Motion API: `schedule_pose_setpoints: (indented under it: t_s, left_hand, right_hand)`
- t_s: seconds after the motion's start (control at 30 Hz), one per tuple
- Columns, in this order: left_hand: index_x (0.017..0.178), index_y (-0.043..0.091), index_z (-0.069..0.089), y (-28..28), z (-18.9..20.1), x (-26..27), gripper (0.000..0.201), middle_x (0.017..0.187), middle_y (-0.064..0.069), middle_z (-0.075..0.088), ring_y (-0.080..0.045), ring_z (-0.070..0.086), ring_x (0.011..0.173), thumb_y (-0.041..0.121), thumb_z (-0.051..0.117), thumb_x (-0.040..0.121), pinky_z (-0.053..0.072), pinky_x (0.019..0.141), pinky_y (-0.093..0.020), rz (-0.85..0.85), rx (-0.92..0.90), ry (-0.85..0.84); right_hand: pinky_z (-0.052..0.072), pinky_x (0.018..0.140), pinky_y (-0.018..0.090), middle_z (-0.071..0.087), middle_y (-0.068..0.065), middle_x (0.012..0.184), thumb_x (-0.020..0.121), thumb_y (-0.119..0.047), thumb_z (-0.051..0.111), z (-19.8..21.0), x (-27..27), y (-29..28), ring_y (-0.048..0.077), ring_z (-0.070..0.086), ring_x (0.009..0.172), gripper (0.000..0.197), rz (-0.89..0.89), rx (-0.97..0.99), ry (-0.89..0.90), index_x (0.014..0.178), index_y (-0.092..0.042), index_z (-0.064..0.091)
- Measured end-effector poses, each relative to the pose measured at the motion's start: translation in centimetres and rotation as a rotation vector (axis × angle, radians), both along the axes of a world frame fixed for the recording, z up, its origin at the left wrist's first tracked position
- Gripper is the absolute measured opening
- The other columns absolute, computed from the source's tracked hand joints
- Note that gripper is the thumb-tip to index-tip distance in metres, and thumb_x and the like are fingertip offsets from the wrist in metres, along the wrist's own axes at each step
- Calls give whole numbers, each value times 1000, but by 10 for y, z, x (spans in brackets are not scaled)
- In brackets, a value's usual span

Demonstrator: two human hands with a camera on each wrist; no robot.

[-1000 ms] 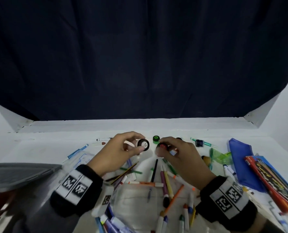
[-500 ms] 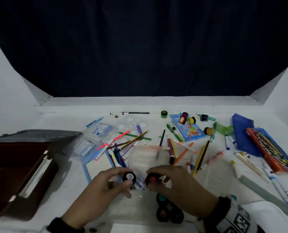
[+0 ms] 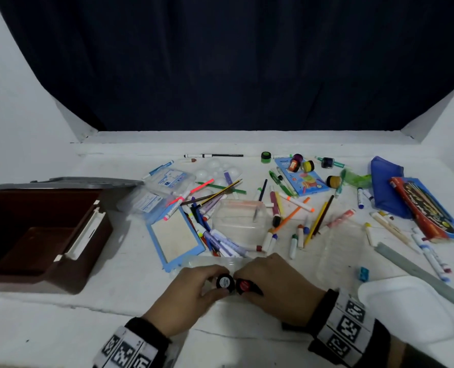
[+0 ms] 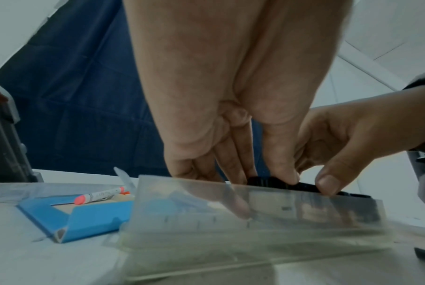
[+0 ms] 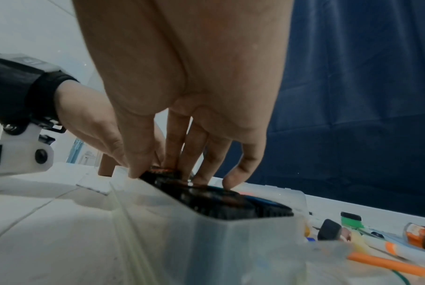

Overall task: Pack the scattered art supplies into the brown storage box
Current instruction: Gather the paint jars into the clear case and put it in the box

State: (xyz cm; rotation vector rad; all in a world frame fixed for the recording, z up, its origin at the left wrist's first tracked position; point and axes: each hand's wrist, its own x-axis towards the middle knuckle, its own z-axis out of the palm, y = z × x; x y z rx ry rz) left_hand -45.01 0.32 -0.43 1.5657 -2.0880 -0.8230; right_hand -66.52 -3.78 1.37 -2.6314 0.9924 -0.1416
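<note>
My left hand (image 3: 212,281) pinches a small black paint pot with a white-labelled lid (image 3: 225,282). Right beside it, my right hand (image 3: 250,280) pinches a black pot with a red lid (image 3: 243,284). Both pots sit low in a clear plastic tray (image 3: 210,261) near the table's front edge. In the right wrist view, more black pots (image 5: 221,202) stand inside that tray (image 5: 231,246), behind my fingers. The brown storage box (image 3: 35,235) stands open at the left, its grey lid (image 3: 66,181) tipped back.
Markers and pencils (image 3: 287,208) lie scattered across the middle of the table, with a blue-framed board (image 3: 174,235) left of them. More paint pots (image 3: 300,164) stand at the back. A blue pouch (image 3: 385,187), grey ruler (image 3: 419,274) and white palette (image 3: 406,309) lie at the right.
Both hands brought their pots from the back of the table to the clear tray at the front. The pots that stood in the tray are now hidden under my right hand.
</note>
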Motion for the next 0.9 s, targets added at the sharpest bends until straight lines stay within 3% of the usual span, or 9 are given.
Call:
schedule_pose_setpoints:
  t_s: [0.07, 0.2, 0.37, 0.47, 0.57, 0.67, 0.83, 0.9]
  left_hand:
    - [115, 36, 65, -1, -2, 0, 25, 104, 22, 69, 6, 59, 97, 41, 67, 90, 42, 79, -10, -37, -22, -44]
    - [113, 35, 66, -3, -1, 1, 26, 105, 19, 69, 1, 61, 97, 44, 64, 88, 49, 86, -27, -77, -20, -65]
    - [108, 31, 69, -8, 10, -1, 19, 101, 10, 67, -4, 58, 91, 39, 67, 91, 49, 83, -31, -133, -4, -122]
    - [111, 27, 71, -14, 17, -2, 20, 105, 9, 68, -7, 59, 94, 31, 67, 92, 49, 85, -27, -203, 22, -140]
    - [114, 25, 71, -20, 21, -3, 22, 111, 10, 68, -2, 57, 95, 26, 67, 93, 44, 84, -13, -253, 24, -181]
    - [115, 26, 71, -24, 24, -2, 23, 112, 11, 68, 3, 53, 93, 26, 68, 92, 39, 81, -6, -267, 13, -202]
    - [114, 19, 69, -29, 22, 3, 21, 107, 1, 63, -6, 50, 92, 24, 60, 97, 38, 81, -19, -359, 13, -261]
    - [109, 16, 69, -33, 19, 5, 19, 101, -4, 60, -14, 51, 91, 27, 59, 96, 42, 81, -30, -402, -6, -307]
  right_hand:
    - [31, 75, 33, 62, -5, 93, 95, -32, 45, -1, 1, 1, 16, 56, 90, 13, -15, -15, 34, 94, -29, 58]
    - [32, 84, 35, 63, -3, 99, 95, -29, 47, -1, 7, 3, 19, 56, 96, 13, -45, -30, 99, 100, -27, 59]
    - [33, 91, 39, 64, 1, 105, 97, -34, 49, 4, 15, 0, 22, 57, 103, 19, -41, -61, 196, 106, -22, 61]
    - [39, 92, 41, 66, 1, 103, 96, -36, 50, 4, 18, -5, 21, 60, 101, 21, -10, -73, 225, 105, -22, 63]
    - [46, 85, 37, 68, 2, 97, 95, -37, 52, 6, 18, -7, 22, 63, 93, 22, 13, -84, 216, 102, -21, 66]
    - [44, 76, 32, 69, 3, 93, 94, -39, 54, 12, 17, -8, 22, 64, 88, 23, 14, -48, 178, 98, -20, 68]
    - [46, 75, 32, 68, 2, 89, 90, -42, 59, 11, 16, -6, 21, 64, 85, 20, -18, 26, 151, 88, -23, 66]
    - [46, 75, 33, 68, 1, 90, 91, -41, 59, 9, 16, -6, 20, 64, 85, 18, -38, 42, 150, 89, -23, 66]
